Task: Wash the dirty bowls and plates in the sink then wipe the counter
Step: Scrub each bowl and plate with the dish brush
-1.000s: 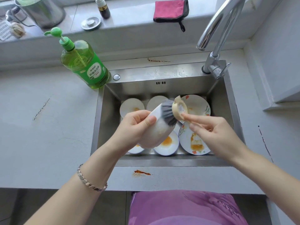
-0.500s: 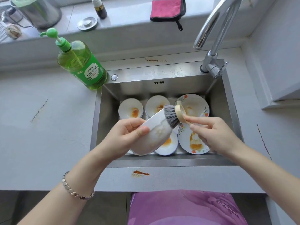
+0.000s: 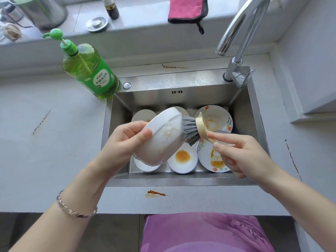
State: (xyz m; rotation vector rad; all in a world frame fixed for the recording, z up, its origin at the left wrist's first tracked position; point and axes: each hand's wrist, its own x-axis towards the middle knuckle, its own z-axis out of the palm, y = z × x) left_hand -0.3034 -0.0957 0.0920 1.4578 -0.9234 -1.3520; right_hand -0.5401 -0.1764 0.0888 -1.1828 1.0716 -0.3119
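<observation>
The bowl, white and tilted on its side, is hanging above the middle of the sink. The left hand is gripping it, with the thumb lying on the outer wall and the other fingers hidden behind. The right hand is pinching the wooden top of the brush with its fingertips, and the grey bristles are pressing on the bowl's rim.

I am judging that the bowl, with pale residue on its wall, may be slippery. If it is sliding out of the one-hand grip, it is falling on the crockery below and may chip it. The light pinch may also let the brush twist away under pressure.

Inside the sink, a stained bowl and two flowered plates are crowding the floor, so little room is left to put anything down. The faucet is standing at the sink's back right corner and no water is showing. The soap bottle is standing at the sink's back left corner. A pink cloth is lying on the ledge behind the sink, and an orange stain is waiting on the counter in front of the sink.
</observation>
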